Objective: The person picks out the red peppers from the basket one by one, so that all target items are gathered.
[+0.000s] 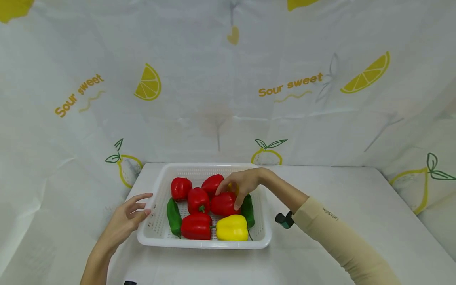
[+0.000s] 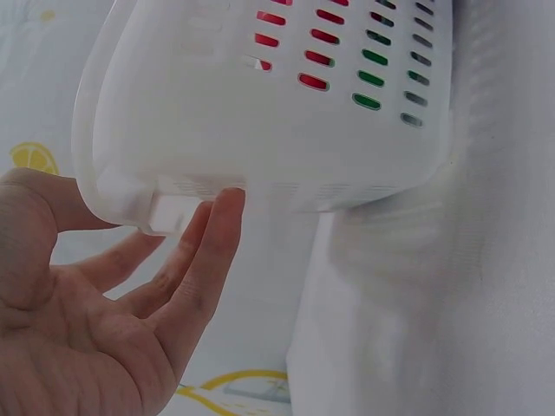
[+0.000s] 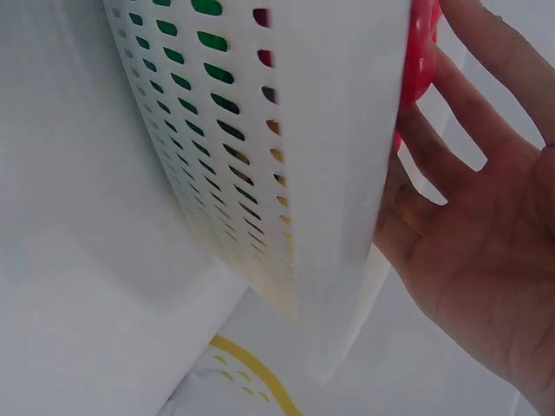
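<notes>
A white plastic basket [image 1: 235, 244] holds several red bell peppers, a yellow bell pepper [image 1: 231, 228] at its front and long green peppers [image 1: 173, 217] along both sides. With thumb and fingers spread over a red bell pepper [image 1: 223, 204], my right hand [image 1: 244, 184] grips it inside the basket, right of the middle. Another yellow pepper is partly hidden beneath that hand. In the right wrist view, the basket's side wall covers the fingertips. My left hand [image 1: 126, 217] holds the basket's left rim; its thumb lies at the rim and its fingers touch the outer wall [image 2: 286, 147].
The basket stands on a white table [image 1: 331, 206] against a lemon-printed cloth [image 1: 199, 99]. A small dark device [image 1: 284, 220] sits at the right wrist, and part of another [image 1: 130, 282] shows at the bottom edge.
</notes>
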Action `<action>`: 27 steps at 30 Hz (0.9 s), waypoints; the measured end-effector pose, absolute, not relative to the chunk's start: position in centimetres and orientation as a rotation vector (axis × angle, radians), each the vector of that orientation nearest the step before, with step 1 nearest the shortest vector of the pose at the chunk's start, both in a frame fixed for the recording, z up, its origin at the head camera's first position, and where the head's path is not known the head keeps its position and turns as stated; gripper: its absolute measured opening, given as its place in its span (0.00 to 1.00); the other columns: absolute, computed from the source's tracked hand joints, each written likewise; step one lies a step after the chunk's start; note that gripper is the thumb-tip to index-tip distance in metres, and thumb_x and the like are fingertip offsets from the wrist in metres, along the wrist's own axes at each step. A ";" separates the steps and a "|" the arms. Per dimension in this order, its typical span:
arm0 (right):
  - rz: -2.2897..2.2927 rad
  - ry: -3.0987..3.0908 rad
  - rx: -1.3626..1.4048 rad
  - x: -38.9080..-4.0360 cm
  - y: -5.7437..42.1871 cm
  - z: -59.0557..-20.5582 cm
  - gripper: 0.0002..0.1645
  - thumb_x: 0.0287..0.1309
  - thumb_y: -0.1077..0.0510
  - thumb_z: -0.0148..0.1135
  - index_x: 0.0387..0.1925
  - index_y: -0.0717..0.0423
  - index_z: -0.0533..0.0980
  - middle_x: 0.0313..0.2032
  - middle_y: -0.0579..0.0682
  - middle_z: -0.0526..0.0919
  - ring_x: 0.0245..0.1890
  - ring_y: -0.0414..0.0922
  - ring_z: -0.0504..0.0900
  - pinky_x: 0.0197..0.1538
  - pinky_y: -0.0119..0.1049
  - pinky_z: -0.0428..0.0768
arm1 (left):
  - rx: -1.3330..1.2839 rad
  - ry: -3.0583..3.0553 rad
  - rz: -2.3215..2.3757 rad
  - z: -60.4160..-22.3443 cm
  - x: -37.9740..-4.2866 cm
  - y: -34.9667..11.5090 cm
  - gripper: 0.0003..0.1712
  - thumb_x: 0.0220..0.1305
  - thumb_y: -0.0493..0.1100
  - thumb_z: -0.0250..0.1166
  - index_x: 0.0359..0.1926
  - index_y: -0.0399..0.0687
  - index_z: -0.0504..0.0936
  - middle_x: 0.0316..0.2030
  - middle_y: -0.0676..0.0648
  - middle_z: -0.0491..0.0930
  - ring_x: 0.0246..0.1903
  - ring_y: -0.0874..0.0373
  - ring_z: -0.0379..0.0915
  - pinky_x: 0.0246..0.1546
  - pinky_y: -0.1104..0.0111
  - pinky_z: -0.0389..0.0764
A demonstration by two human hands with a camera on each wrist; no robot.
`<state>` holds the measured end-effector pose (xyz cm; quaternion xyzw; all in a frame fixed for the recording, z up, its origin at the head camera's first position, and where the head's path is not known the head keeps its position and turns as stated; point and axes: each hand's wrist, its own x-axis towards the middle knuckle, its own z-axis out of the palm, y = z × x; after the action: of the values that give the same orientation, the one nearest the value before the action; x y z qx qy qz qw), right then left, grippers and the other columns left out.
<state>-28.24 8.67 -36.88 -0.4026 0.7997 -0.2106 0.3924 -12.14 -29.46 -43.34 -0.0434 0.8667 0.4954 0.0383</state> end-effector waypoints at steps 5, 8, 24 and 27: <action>-0.599 2.024 -1.019 -28.0 8.4 -37.0 0.38 0.55 0.61 0.81 0.68 0.47 0.80 0.66 0.49 0.82 0.66 0.49 0.78 0.61 0.43 0.88 | -0.122 2.664 1.524 -43.4 -12.2 -29.6 0.35 0.77 0.46 0.68 0.79 0.46 0.69 0.61 0.31 0.84 0.54 0.45 0.87 0.44 0.60 0.86; -0.633 2.018 -1.004 -27.9 8.4 -37.2 0.38 0.54 0.62 0.82 0.67 0.48 0.80 0.65 0.49 0.83 0.64 0.49 0.80 0.60 0.42 0.89 | -0.121 2.662 1.522 -43.4 -12.2 -29.6 0.34 0.78 0.46 0.68 0.79 0.47 0.69 0.62 0.32 0.84 0.54 0.46 0.87 0.43 0.61 0.84; -0.718 1.966 -1.098 -27.5 9.0 -38.3 0.39 0.55 0.65 0.80 0.69 0.54 0.78 0.69 0.53 0.80 0.66 0.47 0.77 0.60 0.40 0.89 | -0.099 2.676 1.532 -43.4 -12.0 -29.5 0.35 0.77 0.46 0.69 0.78 0.46 0.70 0.61 0.30 0.84 0.53 0.45 0.88 0.45 0.56 0.90; -0.727 1.974 -1.114 -27.4 9.2 -38.4 0.39 0.55 0.65 0.80 0.69 0.54 0.78 0.69 0.53 0.80 0.67 0.47 0.77 0.60 0.39 0.89 | -0.102 2.674 1.527 -43.4 -12.1 -29.5 0.35 0.77 0.47 0.69 0.79 0.46 0.70 0.61 0.30 0.83 0.53 0.45 0.88 0.44 0.59 0.89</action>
<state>-27.38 9.19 -38.40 -0.4345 0.7699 -0.2837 0.3714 -12.05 -29.55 -43.44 -0.0330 0.8675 0.4954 0.0305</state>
